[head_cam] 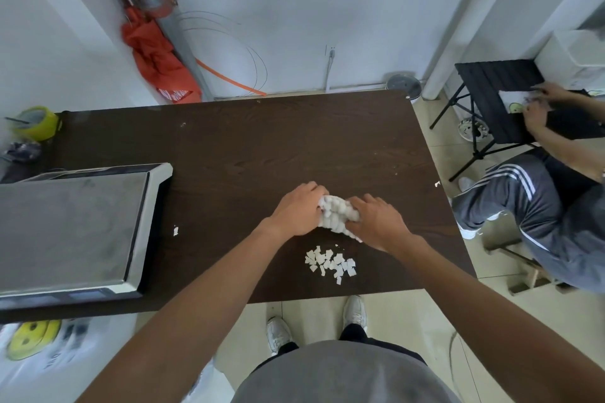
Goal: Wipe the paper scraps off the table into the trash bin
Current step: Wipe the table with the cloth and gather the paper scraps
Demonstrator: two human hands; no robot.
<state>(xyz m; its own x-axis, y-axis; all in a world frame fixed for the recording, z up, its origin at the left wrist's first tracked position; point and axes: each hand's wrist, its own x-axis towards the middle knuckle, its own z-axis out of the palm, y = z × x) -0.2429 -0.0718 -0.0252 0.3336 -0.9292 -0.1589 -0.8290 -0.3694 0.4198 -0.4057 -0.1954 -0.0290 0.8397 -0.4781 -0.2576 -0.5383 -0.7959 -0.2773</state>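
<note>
A pile of several small white paper scraps (pixel 330 263) lies on the dark brown table (pixel 248 147), near its front edge. Just behind the pile, a bunched white cloth (pixel 335 214) rests on the tabletop. My left hand (pixel 296 211) grips its left side and my right hand (pixel 376 221) grips its right side. One stray scrap (pixel 175 231) lies further left, and another (pixel 437 184) sits at the table's right edge. No trash bin is clearly visible.
A large flat grey device (pixel 72 226) covers the table's left part. A white bag with a yellow smiley (pixel 36 347) hangs below the front left edge. A seated person (pixel 540 206) works at a black folding table (pixel 497 91) on the right.
</note>
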